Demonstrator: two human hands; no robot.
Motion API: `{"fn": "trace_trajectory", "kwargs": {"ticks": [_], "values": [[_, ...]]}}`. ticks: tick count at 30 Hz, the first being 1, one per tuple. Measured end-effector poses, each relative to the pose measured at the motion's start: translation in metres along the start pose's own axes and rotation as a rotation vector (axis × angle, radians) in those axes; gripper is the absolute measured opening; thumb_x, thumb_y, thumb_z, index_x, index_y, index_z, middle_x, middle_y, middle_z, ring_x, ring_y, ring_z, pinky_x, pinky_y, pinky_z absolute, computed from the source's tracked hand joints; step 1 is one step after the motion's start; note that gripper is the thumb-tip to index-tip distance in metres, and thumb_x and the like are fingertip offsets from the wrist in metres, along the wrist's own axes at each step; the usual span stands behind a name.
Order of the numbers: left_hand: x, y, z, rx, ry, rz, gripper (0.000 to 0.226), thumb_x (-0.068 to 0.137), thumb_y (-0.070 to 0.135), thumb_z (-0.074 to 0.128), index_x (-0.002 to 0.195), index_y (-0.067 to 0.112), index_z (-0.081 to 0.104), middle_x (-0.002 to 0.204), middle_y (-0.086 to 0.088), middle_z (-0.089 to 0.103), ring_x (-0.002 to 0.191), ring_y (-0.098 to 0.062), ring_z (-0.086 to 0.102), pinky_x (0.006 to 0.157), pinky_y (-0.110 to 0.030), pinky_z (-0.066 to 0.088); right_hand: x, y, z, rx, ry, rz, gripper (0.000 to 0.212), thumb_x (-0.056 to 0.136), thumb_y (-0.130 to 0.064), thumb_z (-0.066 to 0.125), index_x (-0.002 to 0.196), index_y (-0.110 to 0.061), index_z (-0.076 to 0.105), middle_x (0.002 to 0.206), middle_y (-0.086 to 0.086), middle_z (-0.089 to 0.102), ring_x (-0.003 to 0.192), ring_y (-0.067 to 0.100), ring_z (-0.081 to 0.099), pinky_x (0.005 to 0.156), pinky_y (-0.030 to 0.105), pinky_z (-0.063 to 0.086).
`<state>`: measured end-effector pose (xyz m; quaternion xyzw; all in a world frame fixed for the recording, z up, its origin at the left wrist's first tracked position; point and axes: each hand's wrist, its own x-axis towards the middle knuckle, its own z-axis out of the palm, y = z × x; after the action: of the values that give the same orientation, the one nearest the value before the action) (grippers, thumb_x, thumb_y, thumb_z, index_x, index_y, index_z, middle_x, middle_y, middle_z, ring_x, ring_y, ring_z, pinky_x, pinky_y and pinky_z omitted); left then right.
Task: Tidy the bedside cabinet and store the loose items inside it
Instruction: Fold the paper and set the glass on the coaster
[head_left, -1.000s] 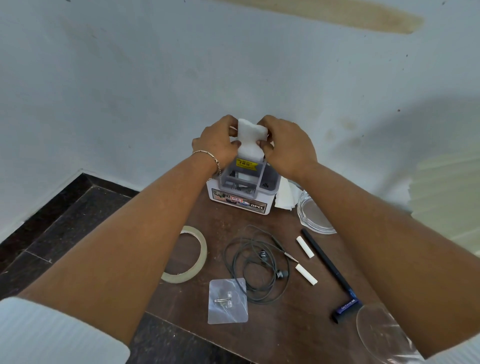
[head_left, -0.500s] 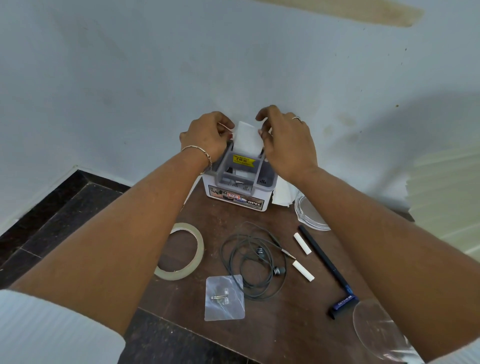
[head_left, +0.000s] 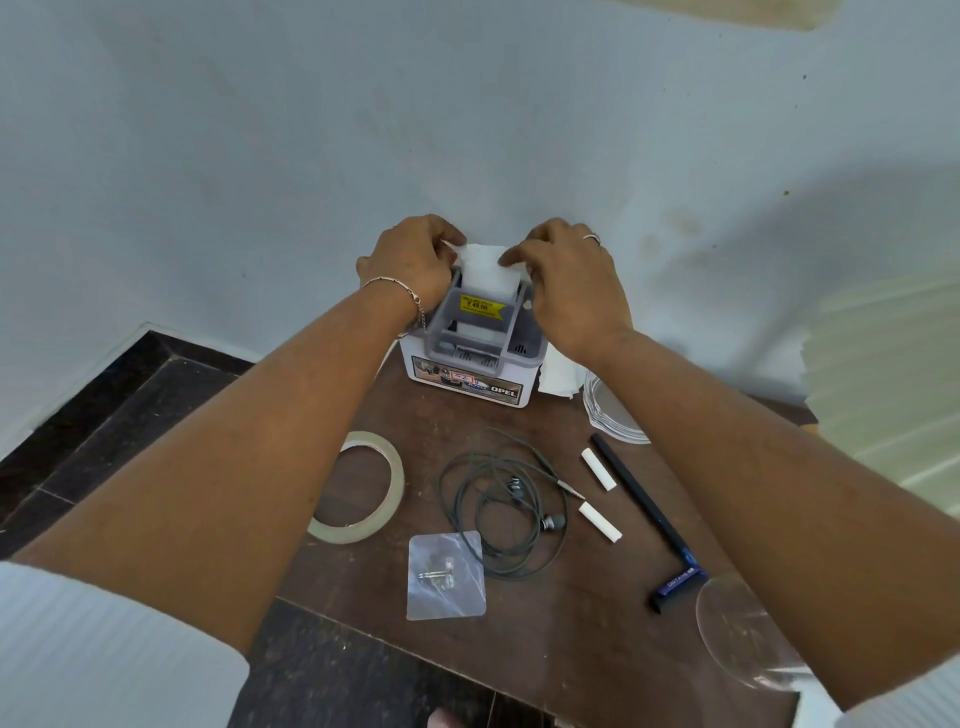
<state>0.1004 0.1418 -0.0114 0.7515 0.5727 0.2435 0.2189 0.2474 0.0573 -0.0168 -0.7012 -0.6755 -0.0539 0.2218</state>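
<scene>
A grey and white plastic organiser (head_left: 470, 364) stands at the back of the brown cabinet top (head_left: 561, 639), against the wall. A white folded tissue (head_left: 485, 275) sticks up out of its rear compartment. My left hand (head_left: 410, 260) pinches the tissue's left top edge and my right hand (head_left: 566, 275) pinches its right top edge, both pressing it down into the organiser. Loose on the top lie a tape roll (head_left: 358, 486), tangled grey earphones (head_left: 504, 499), a clear adhesive hook (head_left: 445, 574), two white chalk pieces (head_left: 598, 467) and a black pen (head_left: 644, 514).
White paper (head_left: 558, 376) and a clear round lid (head_left: 610, 415) lie right of the organiser. Another clear lid (head_left: 737, 639) lies at the front right corner. Dark tiled floor (head_left: 88, 421) is to the left, a pale blue wall behind.
Both hands have lowered the tissue from above the organiser down into its rear compartment; less of it shows above the rim now.
</scene>
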Motion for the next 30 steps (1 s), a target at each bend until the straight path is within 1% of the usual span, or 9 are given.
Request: {"fn": "trace_trajectory", "kwargs": {"ticks": [2, 6, 8, 11, 15, 18, 22, 26, 30], "values": [[-0.005, 0.000, -0.001, -0.049, 0.009, -0.005, 0.034, 0.090, 0.010, 0.053, 0.116, 0.029, 0.060, 0.093, 0.010, 0.060, 0.105, -0.022, 0.059, 0.098, -0.047, 0.044, -0.003, 0.000, -0.006, 0.061, 0.036, 0.049, 0.045, 0.084, 0.010, 0.049, 0.116, -0.018, 0.065, 0.118, 0.007, 0.055, 0.113, 0.027, 0.047, 0.086, 0.028, 0.038], [-0.031, 0.012, -0.006, -0.117, 0.123, -0.006, 0.032, 0.090, 0.016, 0.051, 0.119, 0.028, 0.054, 0.105, 0.007, 0.063, 0.106, -0.019, 0.058, 0.094, -0.040, 0.042, -0.017, 0.003, -0.021, 0.171, 0.077, 0.164, 0.041, 0.084, 0.008, 0.045, 0.111, -0.017, 0.064, 0.117, 0.006, 0.055, 0.111, 0.024, 0.050, 0.081, 0.025, 0.035], [-0.055, 0.023, -0.005, -0.132, 0.182, 0.000, 0.031, 0.089, 0.019, 0.051, 0.119, 0.026, 0.052, 0.103, 0.009, 0.062, 0.107, -0.018, 0.056, 0.091, -0.038, 0.038, -0.030, 0.005, -0.029, 0.195, 0.119, 0.216, 0.040, 0.086, 0.006, 0.041, 0.111, -0.016, 0.063, 0.117, 0.006, 0.056, 0.110, 0.022, 0.052, 0.082, 0.022, 0.034], [-0.093, 0.036, 0.001, -0.218, 0.187, 0.040, 0.025, 0.087, 0.022, 0.055, 0.112, 0.021, 0.050, 0.093, 0.006, 0.058, 0.101, -0.021, 0.058, 0.091, -0.041, 0.045, -0.050, 0.006, -0.040, 0.223, 0.160, 0.295, 0.038, 0.089, 0.004, 0.038, 0.110, -0.016, 0.063, 0.115, 0.004, 0.060, 0.107, 0.020, 0.054, 0.084, 0.021, 0.037], [-0.135, 0.042, 0.013, -0.306, 0.107, 0.060, 0.011, 0.087, 0.026, 0.057, 0.094, 0.022, 0.050, 0.084, 0.005, 0.061, 0.085, -0.019, 0.060, 0.073, -0.029, 0.046, -0.077, 0.012, -0.047, 0.253, 0.170, 0.429, 0.027, 0.088, -0.004, 0.049, 0.108, -0.017, 0.062, 0.109, 0.000, 0.064, 0.100, 0.020, 0.059, 0.080, 0.025, 0.043], [-0.155, 0.038, 0.026, -0.289, -0.028, 0.020, 0.006, 0.086, 0.026, 0.058, 0.091, 0.023, 0.055, 0.071, 0.012, 0.054, 0.079, -0.016, 0.058, 0.071, -0.027, 0.045, -0.093, 0.016, -0.042, 0.257, 0.073, 0.510, 0.029, 0.085, -0.009, 0.057, 0.114, -0.014, 0.059, 0.114, 0.002, 0.064, 0.107, 0.021, 0.057, 0.085, 0.026, 0.041], [-0.170, 0.031, 0.038, -0.264, -0.167, -0.010, 0.011, 0.084, 0.020, 0.059, 0.095, 0.023, 0.061, 0.075, 0.012, 0.060, 0.085, -0.014, 0.061, 0.081, -0.027, 0.047, -0.103, 0.013, -0.026, 0.145, -0.150, 0.545, 0.044, 0.081, -0.021, 0.061, 0.125, -0.019, 0.057, 0.126, 0.006, 0.060, 0.122, 0.029, 0.048, 0.099, 0.035, 0.039], [-0.169, 0.024, 0.042, -0.259, -0.201, -0.035, 0.013, 0.083, 0.019, 0.060, 0.093, 0.027, 0.060, 0.079, 0.010, 0.064, 0.088, -0.013, 0.062, 0.084, -0.026, 0.047, -0.103, 0.001, -0.009, -0.083, -0.247, 0.416, 0.046, 0.074, -0.027, 0.064, 0.119, -0.022, 0.055, 0.119, 0.005, 0.061, 0.126, 0.028, 0.043, 0.105, 0.045, 0.028], [-0.163, 0.018, 0.043, -0.211, -0.175, -0.036, 0.008, 0.079, 0.029, 0.061, 0.087, 0.033, 0.060, 0.069, 0.013, 0.063, 0.081, -0.012, 0.063, 0.079, -0.030, 0.051, -0.092, -0.003, 0.006, -0.145, -0.287, 0.396, 0.061, 0.075, -0.032, 0.067, 0.130, -0.019, 0.046, 0.134, 0.002, 0.053, 0.143, 0.023, 0.023, 0.112, 0.050, 0.011]]}}
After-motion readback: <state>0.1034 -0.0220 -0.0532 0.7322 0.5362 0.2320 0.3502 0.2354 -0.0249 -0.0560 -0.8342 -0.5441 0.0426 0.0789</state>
